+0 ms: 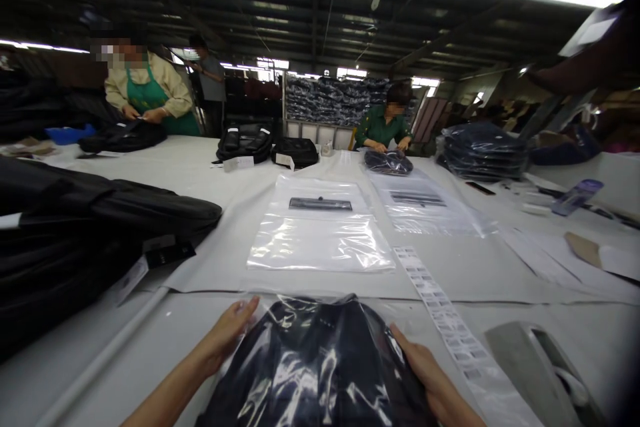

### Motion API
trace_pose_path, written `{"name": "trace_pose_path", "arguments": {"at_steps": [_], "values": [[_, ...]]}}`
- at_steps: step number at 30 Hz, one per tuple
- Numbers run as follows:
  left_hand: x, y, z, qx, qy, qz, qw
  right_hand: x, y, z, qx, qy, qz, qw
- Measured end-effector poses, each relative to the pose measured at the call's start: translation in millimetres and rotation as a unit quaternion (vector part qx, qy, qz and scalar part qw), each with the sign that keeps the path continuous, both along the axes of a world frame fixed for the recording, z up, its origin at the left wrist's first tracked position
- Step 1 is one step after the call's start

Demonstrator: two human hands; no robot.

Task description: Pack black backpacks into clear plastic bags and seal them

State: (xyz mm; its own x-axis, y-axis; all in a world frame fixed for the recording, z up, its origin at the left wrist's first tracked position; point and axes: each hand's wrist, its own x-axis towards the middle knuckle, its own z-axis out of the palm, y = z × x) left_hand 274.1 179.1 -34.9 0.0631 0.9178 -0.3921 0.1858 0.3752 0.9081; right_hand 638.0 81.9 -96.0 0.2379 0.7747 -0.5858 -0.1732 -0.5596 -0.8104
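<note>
A black bag (325,360) lies in front of me inside a clear plastic bag, which is shiny with reflections. My left hand (227,333) grips the left edge of the plastic, its thumb on top near the upper corner. On the other side, my right hand (425,367) holds the right edge, thumb up and most fingers hidden beneath. Just beyond are flat clear plastic bags (320,240) with a dark printed strip. A strip of printed labels (440,307) runs along the table close to my right hand.
Black bags with tags (100,227) are piled at left. A grey device (540,367) stands at the near right. Wrapped bags (480,150) are stacked at the far right, near a phone (481,188). Two co-workers (150,93) (385,123) handle bags across the white table (210,267).
</note>
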Motion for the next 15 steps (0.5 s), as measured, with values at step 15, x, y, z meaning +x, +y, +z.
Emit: {"name": "trace_pose_path", "arguments": {"at_steps": [15], "values": [[-26, -2, -18.4, 0.133, 0.067, -0.140, 0.979, -16, 13, -17.4, 0.106, -0.381, -0.008, 0.918]]}}
